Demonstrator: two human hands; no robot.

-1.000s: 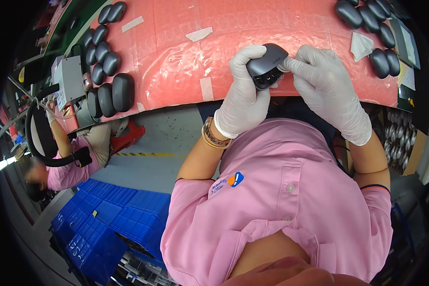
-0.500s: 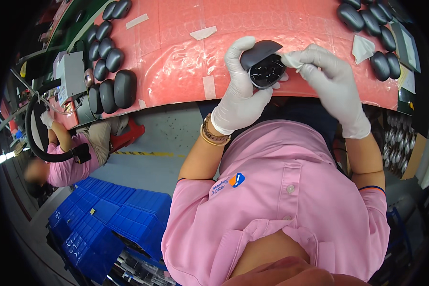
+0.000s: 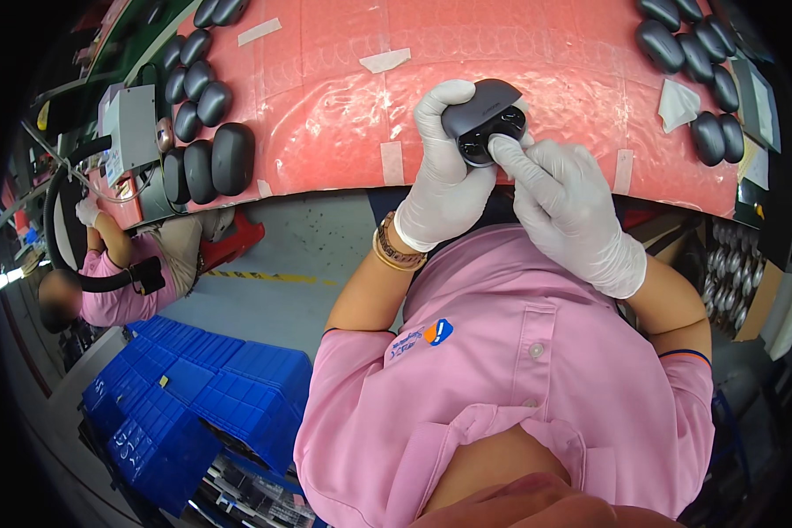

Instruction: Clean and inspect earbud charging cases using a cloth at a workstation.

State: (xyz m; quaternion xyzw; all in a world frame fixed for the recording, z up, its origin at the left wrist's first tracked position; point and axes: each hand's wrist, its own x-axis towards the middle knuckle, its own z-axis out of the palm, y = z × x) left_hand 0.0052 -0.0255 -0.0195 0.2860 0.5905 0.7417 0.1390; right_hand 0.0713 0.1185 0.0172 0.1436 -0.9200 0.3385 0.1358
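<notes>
My left hand (image 3: pixel 447 185), in a white glove, is closed round a dark grey rounded case (image 3: pixel 481 106), which looks like an earbud charging case. Its lid is up, and a glossy black inside shows below the lid. My right hand (image 3: pixel 565 198), also gloved, presses its index fingertip into that black inside. The other right fingers are curled in; whether a bit of cloth lies under or within them is hidden. Both hands are over the near edge of the pink-covered table (image 3: pixel 326 114).
Several similar closed cases (image 3: pixel 213 103) line the table's left side, with more cases (image 3: pixel 660 46) at the right beside a white cloth (image 3: pixel 678 105). A grey box (image 3: pixel 132 128) stands far left. Blue crates (image 3: pixel 246 378) are on the floor behind, near a seated co-worker (image 3: pixel 119 282).
My right hand has moved left and down, its fingertip now inside the case. The white cloth it pinched no longer shows. The lid has turned slightly in my left hand.
</notes>
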